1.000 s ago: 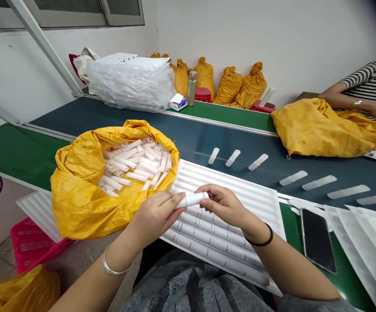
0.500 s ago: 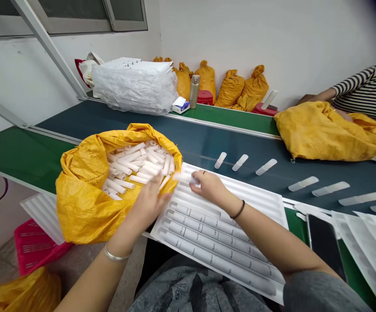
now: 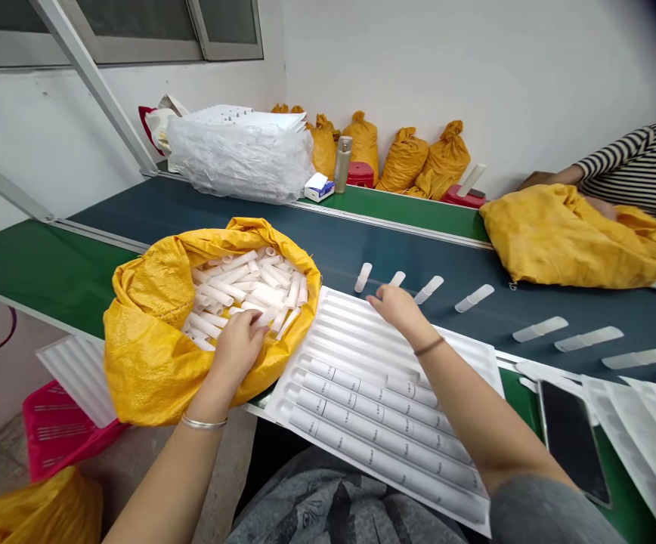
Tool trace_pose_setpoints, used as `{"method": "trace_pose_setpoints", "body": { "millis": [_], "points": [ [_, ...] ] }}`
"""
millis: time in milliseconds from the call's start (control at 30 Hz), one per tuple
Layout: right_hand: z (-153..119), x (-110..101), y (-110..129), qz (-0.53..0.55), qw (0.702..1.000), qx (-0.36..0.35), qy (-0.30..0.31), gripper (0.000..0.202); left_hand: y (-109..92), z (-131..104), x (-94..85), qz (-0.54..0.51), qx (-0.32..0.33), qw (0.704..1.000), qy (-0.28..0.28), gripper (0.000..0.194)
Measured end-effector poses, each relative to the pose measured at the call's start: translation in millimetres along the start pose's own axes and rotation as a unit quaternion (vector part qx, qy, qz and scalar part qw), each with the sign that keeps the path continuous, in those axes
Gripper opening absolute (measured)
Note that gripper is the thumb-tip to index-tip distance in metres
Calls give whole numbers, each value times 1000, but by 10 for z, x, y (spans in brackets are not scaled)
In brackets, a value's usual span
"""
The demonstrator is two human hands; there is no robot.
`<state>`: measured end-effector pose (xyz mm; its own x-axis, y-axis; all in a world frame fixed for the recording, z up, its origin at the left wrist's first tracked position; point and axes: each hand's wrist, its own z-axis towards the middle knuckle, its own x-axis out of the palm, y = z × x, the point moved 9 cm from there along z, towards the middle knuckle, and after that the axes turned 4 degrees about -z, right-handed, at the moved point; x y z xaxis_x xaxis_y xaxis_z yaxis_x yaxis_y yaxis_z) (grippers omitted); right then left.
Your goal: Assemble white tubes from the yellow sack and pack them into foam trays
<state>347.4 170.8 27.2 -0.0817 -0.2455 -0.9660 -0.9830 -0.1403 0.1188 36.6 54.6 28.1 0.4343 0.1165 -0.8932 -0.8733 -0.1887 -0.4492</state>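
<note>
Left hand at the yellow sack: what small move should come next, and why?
Probably lift the white tube out of the yellow sack: the left hand reaches into its open mouth, right at that tube.

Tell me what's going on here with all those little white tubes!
A person is working with both hands. The left hand is in an open yellow sack, its fingertips at one of the white tubes. The right hand is over the far edge of a white tray, near a row of tubes on the dark belt. Printed tubes lie in the tray's nearer grooves.
</note>
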Motion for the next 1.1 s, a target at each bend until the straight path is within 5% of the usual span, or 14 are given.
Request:
{"method": "trace_pose_setpoints", "body": {
  "millis": [133,233,333,433,500,600,667,800,867,1000,1100],
  "points": [
    [-861,317,-112,-37,994,-63,76,13,-316,-174,-309,-161,131,972,-113,25],
    [-1257,527,-177,-58,991,-85,89,10,-490,-279,-347,-276,180,936,-125,22],
    [-1355,465,-194,-26,996,-80,24,16,-631,-317,-206,-401,155,900,-77,22],
    [-1367,231,-117,141,984,-92,-51,26,-774,-370,5,-599,80,797,-6,44],
    [-1387,105,42,276,949,-141,-62,30,-882,-435,124,-692,29,721,32,67],
    [-1426,-38,315,423,878,-217,-56,33,-996,-528,203,-731,-5,679,67,60],
    [-1442,-141,427,464,846,-250,-74,34,-989,-557,179,-711,-2,700,66,42],
    [-1524,-395,563,390,843,-335,-158,39,-918,-567,-38,-523,68,850,7,26],
    [-1561,-467,615,347,843,-372,-174,42,-991,-590,-130,-415,132,900,3,24],
    [-1506,-513,582,343,852,-355,-175,34,-1194,-672,-155,-320,232,916,75,27],
    [-1434,-455,569,355,864,-329,-140,26,-1260,-711,-233,-283,269,918,67,25]
  ]
}}
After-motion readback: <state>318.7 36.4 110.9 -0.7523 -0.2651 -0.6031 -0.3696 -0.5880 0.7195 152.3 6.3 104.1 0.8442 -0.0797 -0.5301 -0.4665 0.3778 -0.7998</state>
